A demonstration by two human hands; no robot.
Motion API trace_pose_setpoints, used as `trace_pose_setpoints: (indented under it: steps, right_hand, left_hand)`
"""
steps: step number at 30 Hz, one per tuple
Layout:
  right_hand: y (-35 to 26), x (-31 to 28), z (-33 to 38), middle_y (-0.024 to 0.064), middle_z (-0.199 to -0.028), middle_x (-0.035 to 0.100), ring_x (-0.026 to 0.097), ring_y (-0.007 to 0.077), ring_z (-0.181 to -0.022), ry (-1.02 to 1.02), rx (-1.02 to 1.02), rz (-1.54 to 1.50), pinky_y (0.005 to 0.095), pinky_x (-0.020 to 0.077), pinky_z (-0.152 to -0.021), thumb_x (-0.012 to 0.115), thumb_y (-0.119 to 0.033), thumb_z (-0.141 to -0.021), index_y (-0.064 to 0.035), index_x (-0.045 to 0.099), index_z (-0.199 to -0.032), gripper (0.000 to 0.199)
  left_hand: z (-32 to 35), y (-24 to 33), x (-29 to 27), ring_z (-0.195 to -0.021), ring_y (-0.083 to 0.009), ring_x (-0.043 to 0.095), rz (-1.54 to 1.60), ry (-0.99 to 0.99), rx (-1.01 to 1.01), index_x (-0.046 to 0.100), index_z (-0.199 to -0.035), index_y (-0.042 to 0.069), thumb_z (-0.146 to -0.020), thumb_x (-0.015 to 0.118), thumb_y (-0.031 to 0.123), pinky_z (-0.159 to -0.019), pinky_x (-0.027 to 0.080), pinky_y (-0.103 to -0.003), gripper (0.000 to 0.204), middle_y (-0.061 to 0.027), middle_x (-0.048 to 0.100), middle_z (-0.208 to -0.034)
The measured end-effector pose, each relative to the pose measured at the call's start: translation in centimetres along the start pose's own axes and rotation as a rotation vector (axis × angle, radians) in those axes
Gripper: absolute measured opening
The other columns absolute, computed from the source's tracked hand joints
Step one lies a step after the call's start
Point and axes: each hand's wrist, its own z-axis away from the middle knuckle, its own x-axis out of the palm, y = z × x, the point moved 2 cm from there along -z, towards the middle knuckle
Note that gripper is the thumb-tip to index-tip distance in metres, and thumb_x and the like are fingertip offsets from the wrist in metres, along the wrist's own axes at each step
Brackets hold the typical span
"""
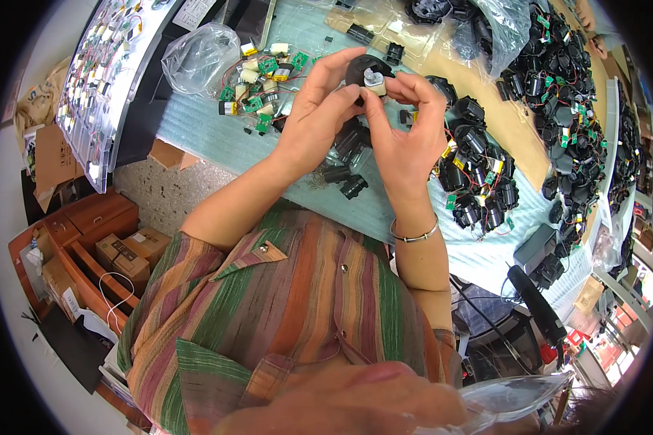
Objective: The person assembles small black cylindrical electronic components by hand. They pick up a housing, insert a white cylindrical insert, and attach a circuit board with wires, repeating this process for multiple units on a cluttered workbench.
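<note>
Above the worktable, my left hand grips a black rounded plastic housing between thumb and fingers. My right hand closes in from the other side, its thumb and fingers pinching around a small white-and-grey part set against the housing. Whether that part is seated inside it cannot be made out. The two thumbs nearly meet at the lower edge. Just below the hands lie several loose black plastic pieces, partly covered by my wrists.
Left of my hands lies a pile of green circuit boards with wires and small batteries, beside a clear plastic bag. Wired black housings heap on the right; more fill the far right. A black cylindrical tool hangs near the right edge.
</note>
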Motion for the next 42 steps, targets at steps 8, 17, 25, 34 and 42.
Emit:
trace_pose_setpoints:
  steps: [8, 17, 25, 34, 42]
  right_hand:
    - [-0.6, 0.2, 0.4, 0.0102, -0.095, 0.065, 0.061, 0.0257, -0.079, -0.041, -0.173, 0.080, 0.0359, 0.0489, -0.070, 0.079, 0.002, -0.073, -0.0021, 0.058, -0.105, 0.039]
    - [0.4, -3.0, -3.1, 0.0101, -0.103, 0.065, 0.059, 0.0268, -0.095, 0.013, -0.017, 0.144, 0.0374, 0.0501, -0.076, 0.077, -0.001, -0.076, -0.0048, 0.064, -0.107, 0.034]
    - [4.3, 1.0, -5.6, 0.0165, -0.095, 0.066, 0.062, 0.0356, -0.091, -0.374, -0.026, 0.550, 0.0433, 0.0518, -0.083, 0.068, -0.008, -0.081, -0.0029, 0.064, -0.099, 0.020]
    - [5.7, 1.6, -6.3, 0.0163, -0.094, 0.067, 0.063, 0.0353, -0.091, -0.385, -0.007, 0.270, 0.0408, 0.0521, -0.079, 0.062, -0.006, -0.083, -0.0045, 0.065, -0.107, 0.024]
    - [-2.8, -2.4, -5.6, 0.0095, -0.092, 0.064, 0.060, 0.0296, -0.092, -0.687, 0.064, -0.081, 0.0395, 0.0494, -0.081, 0.070, -0.002, -0.080, -0.0046, 0.065, -0.102, 0.022]
  left_hand:
    - [0.3, -1.0, -0.4, -0.106, -0.0126, 0.057, -0.052, 0.021, 0.153, 0.042, -0.134, 0.003, -0.096, 0.054, -0.002, -0.088, 0.051, -0.029, 0.040, -0.0083, 0.056, -0.120]
    - [-1.7, 1.7, -2.3, -0.099, -0.0182, 0.066, -0.189, 0.053, 0.278, 0.044, -0.132, -0.001, -0.096, 0.057, 0.000, -0.084, 0.058, -0.034, 0.038, -0.0144, 0.065, -0.112]
    - [-1.4, 0.8, -2.6, -0.098, -0.0148, 0.065, -0.172, 0.020, 0.218, 0.045, -0.129, 0.001, -0.094, 0.060, -0.002, -0.085, 0.055, -0.029, 0.038, -0.0126, 0.067, -0.111]
    - [-0.8, 2.5, -4.0, -0.104, -0.0207, 0.065, -0.044, 0.153, 0.069, 0.042, -0.132, 0.004, -0.100, 0.052, 0.004, -0.087, 0.059, -0.042, 0.034, -0.0123, 0.065, -0.117]
    - [-0.7, 2.2, -3.3, -0.108, -0.0192, 0.063, -0.034, 0.081, 0.069, 0.038, -0.137, 0.003, -0.100, 0.050, 0.002, -0.090, 0.056, -0.039, 0.039, -0.0136, 0.062, -0.122]
